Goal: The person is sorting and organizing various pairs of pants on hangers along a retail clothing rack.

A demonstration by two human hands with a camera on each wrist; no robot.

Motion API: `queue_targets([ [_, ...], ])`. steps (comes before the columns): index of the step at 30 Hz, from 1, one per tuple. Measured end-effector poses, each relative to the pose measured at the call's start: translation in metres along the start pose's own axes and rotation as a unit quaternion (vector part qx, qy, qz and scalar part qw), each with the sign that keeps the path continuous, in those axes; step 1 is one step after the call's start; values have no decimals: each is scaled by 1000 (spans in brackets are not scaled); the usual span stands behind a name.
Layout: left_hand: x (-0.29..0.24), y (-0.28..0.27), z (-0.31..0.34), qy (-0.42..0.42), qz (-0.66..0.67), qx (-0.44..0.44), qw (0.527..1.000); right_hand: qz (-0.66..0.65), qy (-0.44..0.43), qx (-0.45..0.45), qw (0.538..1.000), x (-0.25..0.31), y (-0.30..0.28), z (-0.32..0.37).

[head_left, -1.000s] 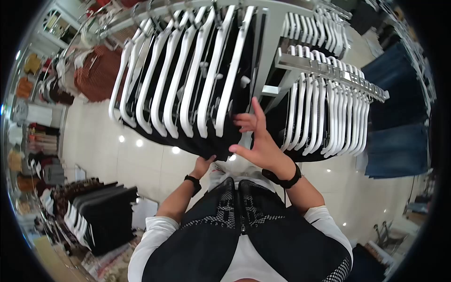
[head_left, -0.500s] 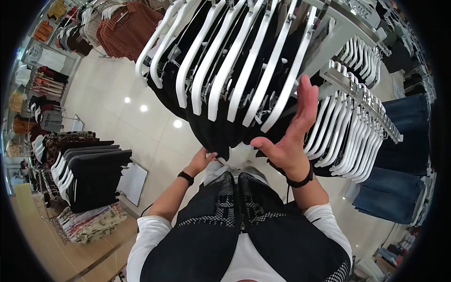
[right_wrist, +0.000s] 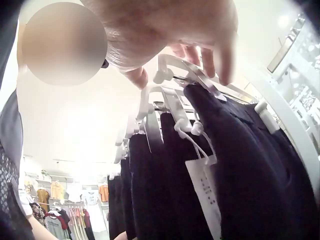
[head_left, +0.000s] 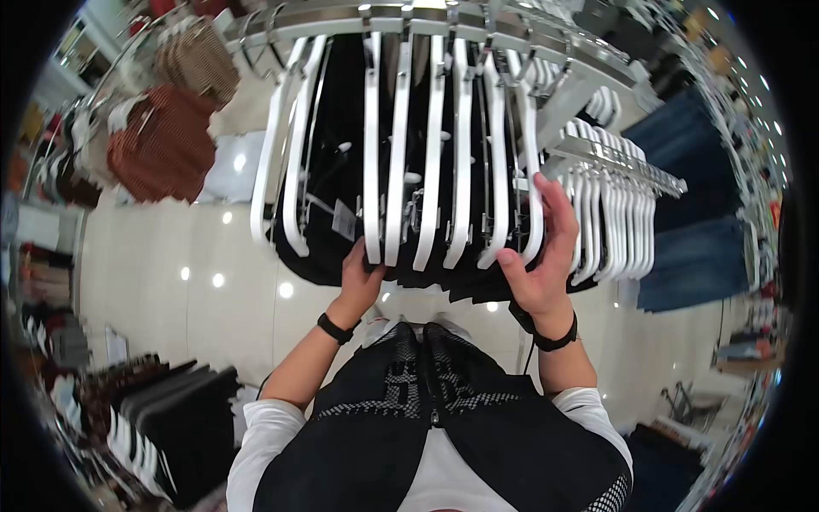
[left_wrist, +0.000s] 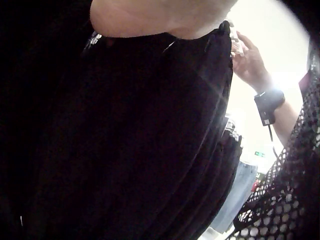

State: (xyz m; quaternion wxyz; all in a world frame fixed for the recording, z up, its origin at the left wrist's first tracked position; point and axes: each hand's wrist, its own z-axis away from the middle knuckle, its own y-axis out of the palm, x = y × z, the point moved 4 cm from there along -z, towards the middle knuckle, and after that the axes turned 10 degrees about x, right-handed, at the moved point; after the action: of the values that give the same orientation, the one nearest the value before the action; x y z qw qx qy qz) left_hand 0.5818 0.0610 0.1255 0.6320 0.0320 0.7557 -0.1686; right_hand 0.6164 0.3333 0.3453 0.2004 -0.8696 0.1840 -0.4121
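White hangers (head_left: 432, 154) hang side by side from a metal rail, bearing black garments (head_left: 337, 183). In the head view my left hand (head_left: 360, 280) is at the lower front edge of the garments, its thumb and fingers around black cloth beside a hanger's end; its fingertips are partly hidden. The left wrist view shows the heel of that hand (left_wrist: 160, 17) over black cloth (left_wrist: 125, 125). My right hand (head_left: 550, 256) straddles the rightmost hangers, thumb to their left and fingers spread to their right. A white tag (right_wrist: 204, 195) dangles below that hand in the right wrist view.
A second rail (head_left: 627, 158) with white hangers stands to the right, with blue jeans (head_left: 695, 260) beyond. Brown checked clothes (head_left: 162, 145) hang at the left, and a rack of dark garments (head_left: 192, 427) is at lower left. The floor (head_left: 213, 307) is pale and shiny.
My left hand has moved up from the hanging cloth to the hanger ends. My right hand has come against the rightmost hangers. The hangers stand straighter, and a tag shows near the left hand.
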Motion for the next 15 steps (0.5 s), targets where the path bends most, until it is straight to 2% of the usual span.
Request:
queue_targets([
  [2,28,-8,-1,15,6,20,1000,42,33,16,998,12,-4,-3],
  [3,9,-12,-6,12,12,29,999,42,57,6,997,16,-4,-3],
  [5,-6,-18,-10,80,-33,16,996,-53,117,-72,989,18,0,-4],
  [6,-8,-21,-12,71,-36,41,996,-83,116,-82,986,21,-1,-8],
  [9,-8,-23,-15,63,-36,103,992,-82,216,-77,970,22,0,-12],
  [13,-16,-25,-23,122,-42,142,981,-68,261,-96,958,22,-1,-20],
  [15,-27,-28,-27,141,-43,158,976,18,277,-103,955,22,-4,-24],
])
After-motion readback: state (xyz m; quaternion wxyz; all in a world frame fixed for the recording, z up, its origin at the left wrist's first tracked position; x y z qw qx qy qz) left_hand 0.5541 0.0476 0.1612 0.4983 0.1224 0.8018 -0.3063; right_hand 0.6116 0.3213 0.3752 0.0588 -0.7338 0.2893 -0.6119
